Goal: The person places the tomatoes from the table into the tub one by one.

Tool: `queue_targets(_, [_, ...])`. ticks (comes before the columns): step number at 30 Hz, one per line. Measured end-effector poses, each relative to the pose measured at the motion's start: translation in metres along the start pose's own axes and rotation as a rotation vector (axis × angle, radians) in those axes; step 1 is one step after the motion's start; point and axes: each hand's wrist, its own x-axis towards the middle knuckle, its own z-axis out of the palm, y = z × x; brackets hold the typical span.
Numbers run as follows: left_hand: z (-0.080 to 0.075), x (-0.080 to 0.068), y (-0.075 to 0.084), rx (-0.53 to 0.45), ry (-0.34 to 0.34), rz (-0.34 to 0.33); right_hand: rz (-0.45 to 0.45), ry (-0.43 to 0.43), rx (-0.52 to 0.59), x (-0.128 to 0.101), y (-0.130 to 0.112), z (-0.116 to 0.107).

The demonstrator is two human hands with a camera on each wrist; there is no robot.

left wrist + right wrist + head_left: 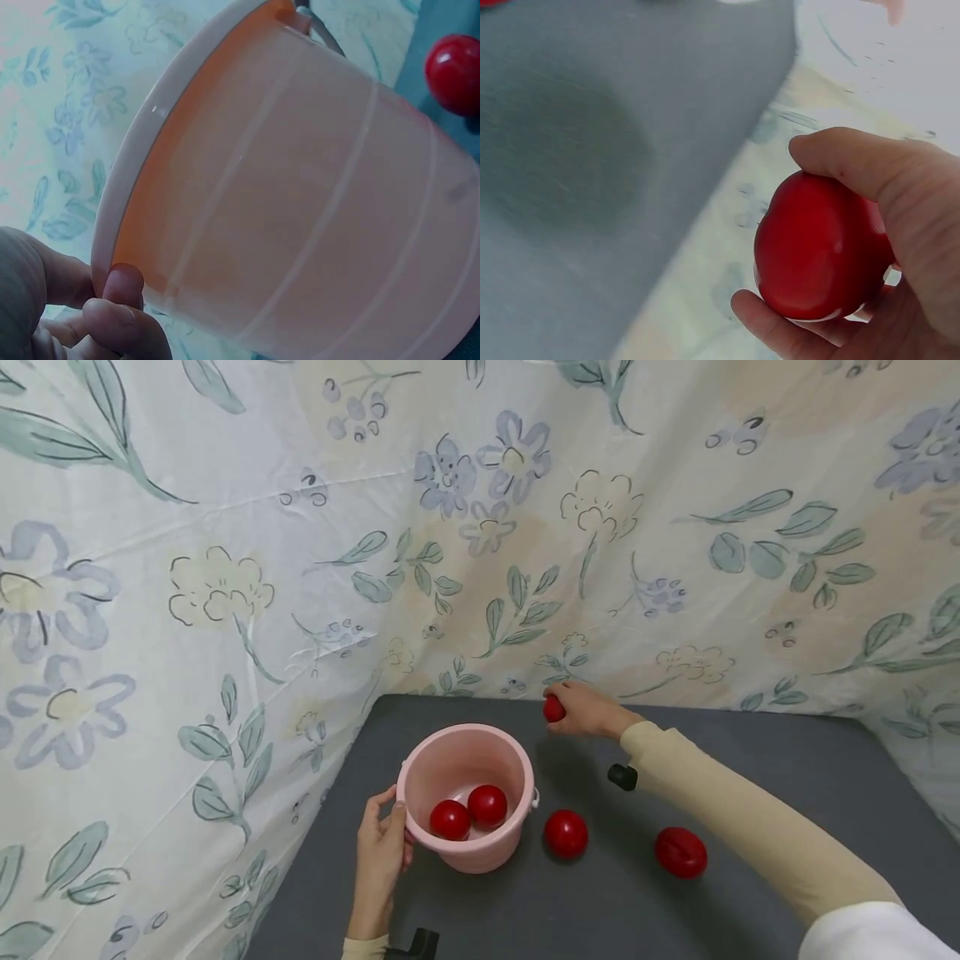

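Fingers of your right hand (pixel 588 710) curl round a red tomato (pixel 553 708) at the far edge of the grey bench (pixel 787 760), close against the flowered cloth (pixel 225 593); the right wrist view shows thumb and fingers wrapped about it. Your left hand (pixel 381 852) grips the near rim of the pink bucket (pixel 420 760), thumb over the lip. Two tomatoes in the bucket (pixel 468 812) lie side by side, touching. Two loose tomatoes (pixel 566 833) rest on the bench right of the bucket, apart from both hands.
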Motion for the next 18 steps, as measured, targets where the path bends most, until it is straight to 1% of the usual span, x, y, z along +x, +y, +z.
queue_targets(5, [-0.002,0.0,0.0,-0.003,-0.02,0.009,-0.013,0.051,-0.021,0.002,-0.013,-0.029])
queue_targets(11, [-0.004,0.0,-0.001,0.006,-0.002,-0.012,-0.063,0.075,-0.062,0.006,-0.033,-0.059])
queue_targets(18, [-0.006,0.0,-0.001,0.0,-0.013,-0.019,-0.099,0.132,-0.055,0.004,-0.059,-0.089])
